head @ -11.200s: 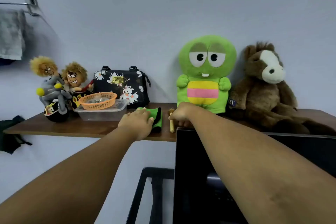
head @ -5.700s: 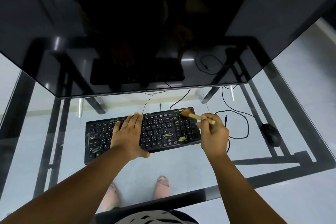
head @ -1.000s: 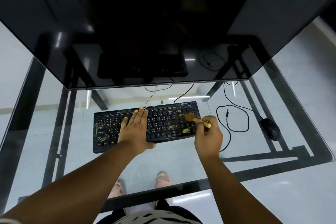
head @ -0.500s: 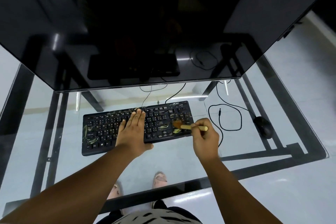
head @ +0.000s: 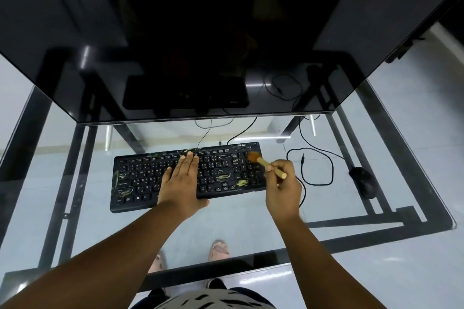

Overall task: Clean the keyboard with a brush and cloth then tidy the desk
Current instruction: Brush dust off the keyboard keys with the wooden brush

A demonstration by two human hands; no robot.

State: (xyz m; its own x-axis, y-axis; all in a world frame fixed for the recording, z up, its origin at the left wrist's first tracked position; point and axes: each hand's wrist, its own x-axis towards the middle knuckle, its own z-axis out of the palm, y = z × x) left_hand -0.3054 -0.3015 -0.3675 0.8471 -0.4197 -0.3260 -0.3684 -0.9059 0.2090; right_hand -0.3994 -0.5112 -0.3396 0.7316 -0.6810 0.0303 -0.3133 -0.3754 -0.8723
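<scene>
Brush (head: pixel 266 164) shifts to keyboard (head: pixel 187 175) top-right corner, gripped by right hand (head: pixel 283 189); left hand (head: pixel 179 183), fingers straight, hides middle keys.

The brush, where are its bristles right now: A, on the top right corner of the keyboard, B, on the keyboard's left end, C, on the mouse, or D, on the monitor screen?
A: the right hand holds the brush with its bristles on the top right corner of the keyboard, while the left hand lies flat on the keys.
</scene>
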